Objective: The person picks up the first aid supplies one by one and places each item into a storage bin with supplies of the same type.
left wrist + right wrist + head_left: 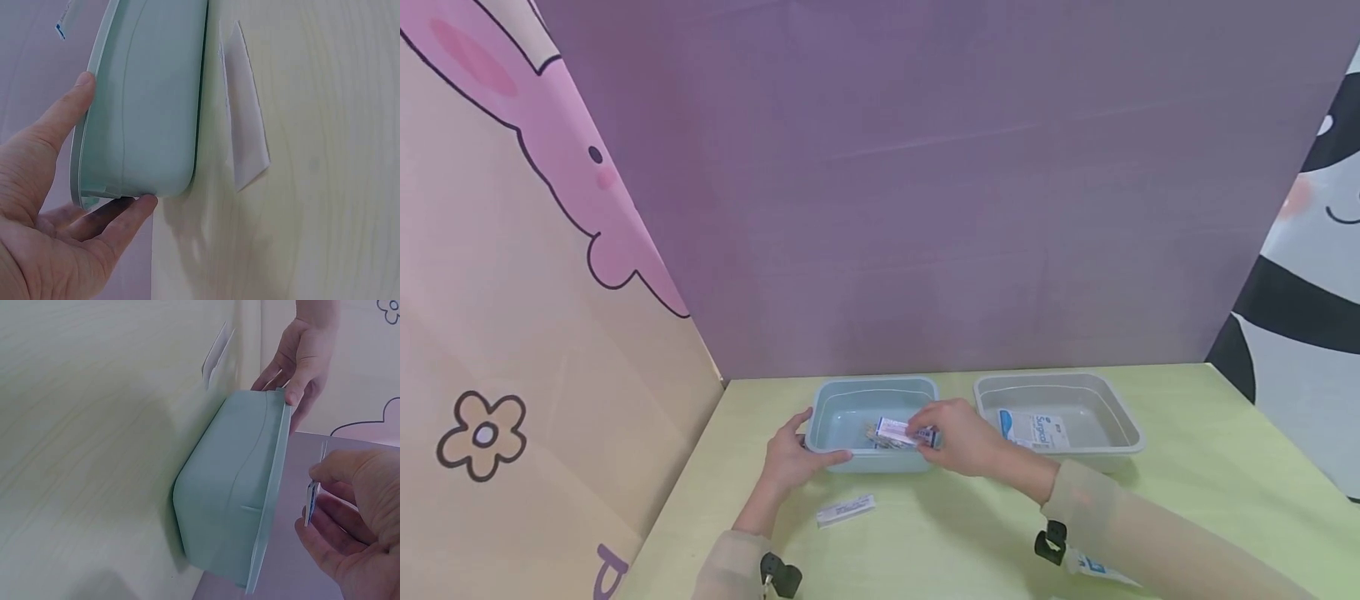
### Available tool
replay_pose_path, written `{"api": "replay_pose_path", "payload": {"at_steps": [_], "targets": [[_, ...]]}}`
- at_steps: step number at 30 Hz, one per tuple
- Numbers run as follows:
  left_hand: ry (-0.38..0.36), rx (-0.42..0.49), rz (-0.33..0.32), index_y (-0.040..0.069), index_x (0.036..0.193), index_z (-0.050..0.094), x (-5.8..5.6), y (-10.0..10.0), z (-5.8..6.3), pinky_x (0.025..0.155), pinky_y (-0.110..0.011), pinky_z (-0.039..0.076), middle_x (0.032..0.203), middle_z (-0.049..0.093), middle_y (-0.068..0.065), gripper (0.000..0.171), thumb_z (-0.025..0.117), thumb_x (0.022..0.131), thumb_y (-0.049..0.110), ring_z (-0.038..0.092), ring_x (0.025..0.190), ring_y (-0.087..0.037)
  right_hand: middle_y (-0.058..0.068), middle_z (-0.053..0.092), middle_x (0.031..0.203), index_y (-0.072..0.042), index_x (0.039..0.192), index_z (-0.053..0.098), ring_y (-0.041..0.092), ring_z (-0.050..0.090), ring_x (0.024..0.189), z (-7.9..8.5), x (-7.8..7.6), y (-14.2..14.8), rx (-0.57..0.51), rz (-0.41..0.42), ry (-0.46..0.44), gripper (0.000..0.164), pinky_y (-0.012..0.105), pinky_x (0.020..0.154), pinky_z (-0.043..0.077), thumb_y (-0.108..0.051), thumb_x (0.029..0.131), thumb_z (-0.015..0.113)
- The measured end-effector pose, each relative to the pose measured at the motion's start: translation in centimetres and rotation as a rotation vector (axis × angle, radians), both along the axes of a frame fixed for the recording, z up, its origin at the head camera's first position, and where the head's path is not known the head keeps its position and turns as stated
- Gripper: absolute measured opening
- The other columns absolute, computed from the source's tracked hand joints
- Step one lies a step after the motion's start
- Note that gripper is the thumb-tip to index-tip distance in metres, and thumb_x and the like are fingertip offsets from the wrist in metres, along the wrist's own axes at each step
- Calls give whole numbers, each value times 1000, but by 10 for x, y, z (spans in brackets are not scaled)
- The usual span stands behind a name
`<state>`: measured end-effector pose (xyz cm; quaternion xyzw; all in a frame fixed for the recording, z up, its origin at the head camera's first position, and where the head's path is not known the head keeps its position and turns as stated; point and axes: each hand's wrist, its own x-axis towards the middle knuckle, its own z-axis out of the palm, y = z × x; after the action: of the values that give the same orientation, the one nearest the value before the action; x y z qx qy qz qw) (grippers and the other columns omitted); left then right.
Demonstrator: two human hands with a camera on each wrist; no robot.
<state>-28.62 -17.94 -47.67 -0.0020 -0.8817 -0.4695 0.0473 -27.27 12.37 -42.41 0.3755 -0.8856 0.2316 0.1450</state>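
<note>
A light blue plastic tub (880,463) stands on the table. At its left front corner my left hand (792,457) grips it, thumb over the rim and fingers against the side, as the left wrist view shows. Above the inside of the tub my right hand (964,439) pinches a small flat printed packet (895,430) between thumb and fingers; the right wrist view shows the packet (310,501) edge-on. Some small brownish items lie below it in the tub, too small to tell. In front of the tub rests a folded white paper piece (846,511) with print.
To the right stands a grey plastic tub (1123,450) holding a white and blue packet (1033,429) marked "Surgical". Another white and blue packet (1101,568) lies partly hidden under the right sleeve. A purple panel (955,192) rises behind the table.
</note>
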Motion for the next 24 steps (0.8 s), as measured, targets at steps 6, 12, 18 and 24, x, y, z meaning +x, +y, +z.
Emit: {"api": "replay_pose_path", "payload": {"at_steps": [6, 12, 18, 24], "targets": [[2, 5, -2, 0, 159, 44, 0, -1, -2, 80, -40, 64, 126, 72, -32, 112, 102, 69, 34, 74, 112, -37, 6, 82, 105, -8, 104, 83, 22, 78, 98, -3, -4, 0, -4, 1, -5, 20, 36, 86, 64, -3, 84, 83], [1, 18, -7, 1, 160, 43, 0, -1, -4, 79, -38, 63, 127, 72, -32, 112, 101, 70, 35, 74, 113, -38, 6, 82, 104, -8, 101, 83, 22, 78, 98, -3, -7, -1, -9, 5, 7, 18, 37, 87, 64, -4, 84, 82], [-4, 21, -12, 0, 160, 43, 2, 0, -3, 81, -40, 63, 128, 71, -32, 113, 101, 70, 34, 74, 115, -39, 6, 82, 101, -8, 99, 82, 22, 78, 96, -5, -9, -2, -3, 22, 34, 17, 37, 87, 63, -3, 83, 82], [19, 6, -12, -1, 159, 43, 0, -2, -3, 81, -42, 64, 127, 72, -32, 112, 101, 70, 34, 74, 113, -38, 8, 82, 101, -5, 99, 82, 24, 78, 94, -2, -15, -6, 8, 29, 70, 17, 37, 84, 63, -3, 82, 81]]}}
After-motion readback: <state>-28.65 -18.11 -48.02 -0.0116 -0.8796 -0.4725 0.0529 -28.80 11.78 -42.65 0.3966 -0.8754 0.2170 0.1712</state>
